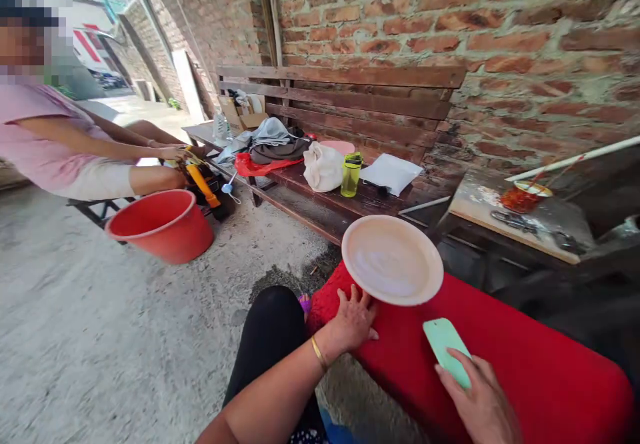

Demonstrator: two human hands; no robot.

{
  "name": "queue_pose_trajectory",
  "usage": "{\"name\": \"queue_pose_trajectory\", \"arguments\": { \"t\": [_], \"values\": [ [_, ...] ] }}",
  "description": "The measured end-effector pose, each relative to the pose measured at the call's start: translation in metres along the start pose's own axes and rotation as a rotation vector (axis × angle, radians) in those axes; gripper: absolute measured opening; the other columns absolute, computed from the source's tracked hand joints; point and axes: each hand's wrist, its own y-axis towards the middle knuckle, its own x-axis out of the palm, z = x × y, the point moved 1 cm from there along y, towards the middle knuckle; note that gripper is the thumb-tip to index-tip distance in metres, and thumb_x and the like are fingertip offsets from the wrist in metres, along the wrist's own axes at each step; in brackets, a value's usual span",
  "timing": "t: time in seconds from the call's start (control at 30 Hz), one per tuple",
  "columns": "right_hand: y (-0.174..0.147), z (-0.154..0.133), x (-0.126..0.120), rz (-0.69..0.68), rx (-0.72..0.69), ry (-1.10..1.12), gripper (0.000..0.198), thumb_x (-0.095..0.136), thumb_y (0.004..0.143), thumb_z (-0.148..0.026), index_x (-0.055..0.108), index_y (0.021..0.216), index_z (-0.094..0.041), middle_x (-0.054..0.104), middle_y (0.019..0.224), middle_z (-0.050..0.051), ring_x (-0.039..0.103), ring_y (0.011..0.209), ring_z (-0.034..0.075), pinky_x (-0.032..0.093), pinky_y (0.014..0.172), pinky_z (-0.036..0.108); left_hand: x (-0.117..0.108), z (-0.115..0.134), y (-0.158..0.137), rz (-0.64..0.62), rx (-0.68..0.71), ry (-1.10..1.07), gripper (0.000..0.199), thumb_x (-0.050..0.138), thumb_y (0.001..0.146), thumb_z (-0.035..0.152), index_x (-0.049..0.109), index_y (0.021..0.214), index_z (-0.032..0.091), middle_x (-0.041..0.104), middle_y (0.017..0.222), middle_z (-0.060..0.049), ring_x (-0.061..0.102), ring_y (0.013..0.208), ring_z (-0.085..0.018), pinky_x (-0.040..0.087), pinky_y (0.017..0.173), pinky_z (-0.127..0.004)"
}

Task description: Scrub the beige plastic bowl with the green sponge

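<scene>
Your left hand (353, 321) lies flat, fingers spread, on the red cushion (525, 364), fingertips touching the near rim of the cream plate (392, 259); it grips nothing. Your right hand (483, 401) is half closed around a mint-green phone (445, 351), thumb along its lower edge, the phone lying face-down against the cushion.

Plate: sits on the cushion's far left corner, part of the rim overhanging the edge toward the wooden tabletop (360, 197). Looks empty, glossy, with a shallow raised lip. Judged rigid and light, probably plastic or melamine; smooth surface likely slippery if wet. The soft cushion gives an unsteady seat, so it could tip at the overhang. Best hold: pinch the near rim, thumb on top, fingers under the lip.

Phone: stiff, slim, smooth case; hold by the long edges.

Nearby: yellow-green bottle (351, 174) and white cloth bundle (323, 167) on the tabletop; red bucket (163, 224) on the floor beside another person (55, 144).
</scene>
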Motion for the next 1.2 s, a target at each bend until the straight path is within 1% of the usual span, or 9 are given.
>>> {"name": "queue_pose_trajectory", "arguments": {
  "t": [0.17, 0.37, 0.43, 0.53, 0.73, 0.83, 0.97, 1.1, 1.2],
  "values": [
    [0.004, -0.012, 0.014, -0.059, -0.026, 0.065, 0.039, 0.047, 0.088, -0.050, 0.069, 0.111, -0.028, 0.063, 0.105, 0.008, 0.066, 0.092, 0.027, 0.055, 0.081, 0.041, -0.011, 0.007, 0.001, -0.071, -0.033, 0.024, 0.078, 0.068, 0.082, 0.060, 0.044, 0.150, 0.030, 0.036, 0.157, -0.016, 0.029, 0.142, -0.047, 0.031, 0.106, -0.073],
    [-0.031, 0.077, -0.053, -0.005, 0.392, 0.006, 0.051, 0.050, 0.078, -0.069, 0.069, 0.103, -0.029, 0.062, 0.081, 0.011, 0.066, 0.080, 0.035, 0.054, 0.071, 0.051, -0.009, 0.009, -0.002, -0.045, -0.027, 0.030, 0.075, 0.065, 0.085, 0.059, 0.044, 0.151, 0.030, 0.037, 0.157, -0.015, 0.028, 0.143, -0.047, 0.029, 0.107, -0.072],
    [-0.037, 0.088, -0.070, 0.018, 0.444, -0.057, 0.050, 0.048, 0.079, -0.071, 0.069, 0.100, -0.031, 0.059, 0.073, 0.011, 0.064, 0.075, 0.038, 0.051, 0.066, 0.054, -0.006, 0.008, -0.003, -0.028, -0.026, 0.030, 0.074, 0.064, 0.086, 0.058, 0.043, 0.151, 0.031, 0.038, 0.156, -0.015, 0.028, 0.143, -0.047, 0.028, 0.108, -0.072],
    [-0.028, 0.064, -0.066, 0.051, 0.379, -0.119, 0.053, 0.042, 0.084, -0.069, 0.068, 0.106, -0.029, 0.060, 0.081, 0.013, 0.065, 0.078, 0.039, 0.051, 0.065, 0.054, -0.003, 0.007, -0.003, -0.028, -0.026, 0.030, 0.074, 0.063, 0.086, 0.059, 0.043, 0.152, 0.031, 0.038, 0.157, -0.015, 0.028, 0.143, -0.047, 0.028, 0.108, -0.073],
    [0.013, -0.035, 0.000, -0.093, 0.098, -0.151, 0.041, 0.045, 0.093, -0.043, 0.066, 0.120, -0.020, 0.061, 0.105, 0.013, 0.063, 0.098, 0.029, 0.052, 0.085, 0.039, -0.005, 0.007, -0.002, -0.051, -0.038, 0.068, 0.070, 0.063, 0.088, 0.055, 0.043, 0.152, 0.032, 0.039, 0.157, -0.013, 0.029, 0.144, -0.045, 0.030, 0.109, -0.069],
    [0.021, -0.044, 0.012, -0.115, 0.083, -0.165, 0.037, 0.048, 0.094, -0.039, 0.065, 0.123, -0.025, 0.061, 0.106, 0.009, 0.062, 0.100, 0.024, 0.049, 0.089, 0.034, -0.010, 0.008, -0.001, -0.076, -0.043, 0.086, 0.069, 0.064, 0.088, 0.051, 0.043, 0.151, 0.032, 0.038, 0.158, -0.013, 0.030, 0.144, -0.045, 0.032, 0.107, -0.069],
    [0.002, 0.005, -0.012, -0.082, 0.228, -0.206, 0.044, 0.046, 0.092, -0.042, 0.064, 0.126, -0.019, 0.059, 0.104, 0.011, 0.064, 0.093, 0.025, 0.051, 0.081, 0.035, -0.015, 0.010, -0.001, -0.096, -0.032, 0.101, 0.067, 0.065, 0.089, 0.048, 0.045, 0.150, 0.031, 0.039, 0.157, -0.014, 0.031, 0.143, -0.045, 0.034, 0.105, -0.069],
    [-0.039, 0.083, -0.057, 0.056, 0.524, -0.215, 0.062, 0.038, 0.088, -0.061, 0.065, 0.124, -0.017, 0.058, 0.092, 0.013, 0.064, 0.088, 0.032, 0.052, 0.075, 0.044, -0.013, 0.010, -0.001, -0.073, -0.020, 0.094, 0.068, 0.066, 0.088, 0.046, 0.046, 0.150, 0.029, 0.040, 0.155, -0.017, 0.031, 0.142, -0.047, 0.034, 0.104, -0.070],
    [-0.062, 0.113, -0.080, 0.134, 0.609, -0.218, 0.076, 0.032, 0.084, -0.072, 0.066, 0.120, -0.015, 0.056, 0.083, 0.016, 0.063, 0.088, 0.040, 0.052, 0.073, 0.052, -0.011, 0.010, 0.000, -0.065, -0.031, 0.091, 0.066, 0.067, 0.088, 0.045, 0.047, 0.150, 0.031, 0.040, 0.155, -0.017, 0.031, 0.143, -0.047, 0.034, 0.104, -0.071]
  ]
}}
